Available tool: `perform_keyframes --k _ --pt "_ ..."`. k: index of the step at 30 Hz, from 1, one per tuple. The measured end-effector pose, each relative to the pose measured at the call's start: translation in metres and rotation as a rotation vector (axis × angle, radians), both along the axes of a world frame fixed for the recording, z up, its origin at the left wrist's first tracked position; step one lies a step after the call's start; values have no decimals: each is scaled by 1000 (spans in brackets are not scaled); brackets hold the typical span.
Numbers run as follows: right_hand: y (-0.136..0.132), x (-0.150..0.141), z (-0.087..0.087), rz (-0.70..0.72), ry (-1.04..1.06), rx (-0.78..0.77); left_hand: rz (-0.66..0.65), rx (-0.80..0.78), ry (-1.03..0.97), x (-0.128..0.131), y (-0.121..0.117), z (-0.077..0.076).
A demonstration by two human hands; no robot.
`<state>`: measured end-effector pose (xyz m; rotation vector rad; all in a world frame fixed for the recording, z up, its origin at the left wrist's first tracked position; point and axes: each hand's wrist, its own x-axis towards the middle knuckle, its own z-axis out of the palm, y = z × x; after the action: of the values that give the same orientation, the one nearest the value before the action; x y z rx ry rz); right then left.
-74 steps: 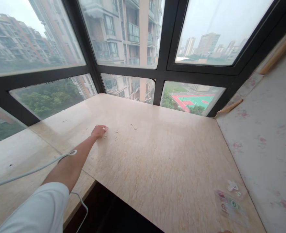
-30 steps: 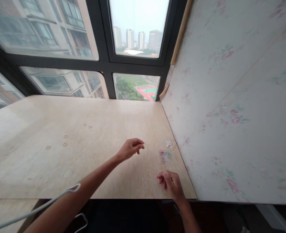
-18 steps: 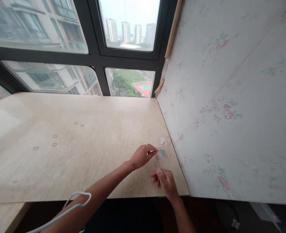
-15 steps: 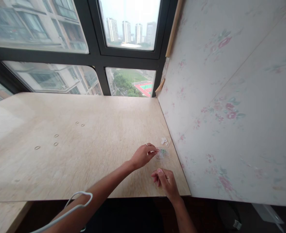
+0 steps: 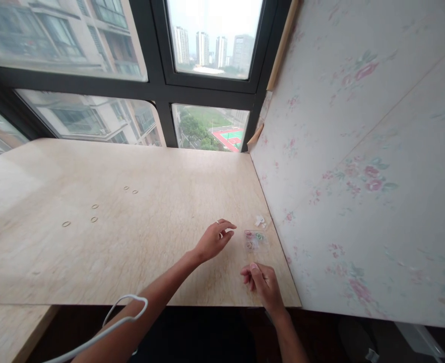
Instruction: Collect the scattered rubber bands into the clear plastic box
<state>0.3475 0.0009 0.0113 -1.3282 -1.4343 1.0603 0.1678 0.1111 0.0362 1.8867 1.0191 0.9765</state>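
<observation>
My left hand (image 5: pixel 215 240) hovers just left of a small clear plastic box (image 5: pixel 262 247). Its thumb and forefinger are apart with nothing visible between them, and it wears a ring on one finger. In the box's compartments lie pink rings (image 5: pixel 249 245) and green rings (image 5: pixel 259 236). Nearer the front edge, my right hand (image 5: pixel 262 283) is curled closed below the box; whatever is inside its fingers, if anything, is hidden. Some small white pieces (image 5: pixel 260 222) sit just behind the box.
Several thin rings (image 5: pixel 94 220) lie spread on the left of the pale marble-patterned surface (image 5: pixel 150 227). A flowered wall (image 5: pixel 339 151) bounds it on the right, and dark-framed windows (image 5: pixel 207 91) stand at the back. A white cable (image 5: pixel 124 322) loops over my left forearm.
My left hand has drawn back leftward from the box, its fingers parting, so the box's contents show more fully. My right hand stays closed in nearly the same place. The view has shifted slightly.
</observation>
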Motion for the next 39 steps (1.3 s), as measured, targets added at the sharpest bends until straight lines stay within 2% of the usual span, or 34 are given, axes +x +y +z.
perform_keyframes --k 6,11,14,16,19,22,26,28,30,32,36,39 --pt "1 -2 2 -17 -12 -1 238 -44 -49 -55 -19 -25" --pt "2 -5 2 6 -140 -4 367 -63 -155 -94 -29 -26" --pt "6 -14 3 27 -63 -55 428 -128 -202 -109 -29 -26" --pt "11 -28 7 71 28 -96 421 -159 -236 -114 -29 -27" --pt "24 -62 20 187 80 -98 400 -172 -302 -116 -29 -28" --pt "47 -105 39 336 64 -32 429 -198 -377 -114 -30 -27" --pt "97 -168 61 507 20 60 382 -267 -545 -114 -28 -25" --pt "127 -201 68 560 -93 100 362 -329 -707 -117 -25 -24" --pt "159 -233 71 593 -300 212 369 -418 -899 -121 -21 -22" --pt "189 -265 71 632 -607 358 375 -523 -1070 -126 -18 -19" --pt "240 -318 65 670 -802 413 364 -696 -1283 -133 -13 -17" --pt "264 -348 56 699 -949 430 352 -738 -1365 -134 -11 -20"
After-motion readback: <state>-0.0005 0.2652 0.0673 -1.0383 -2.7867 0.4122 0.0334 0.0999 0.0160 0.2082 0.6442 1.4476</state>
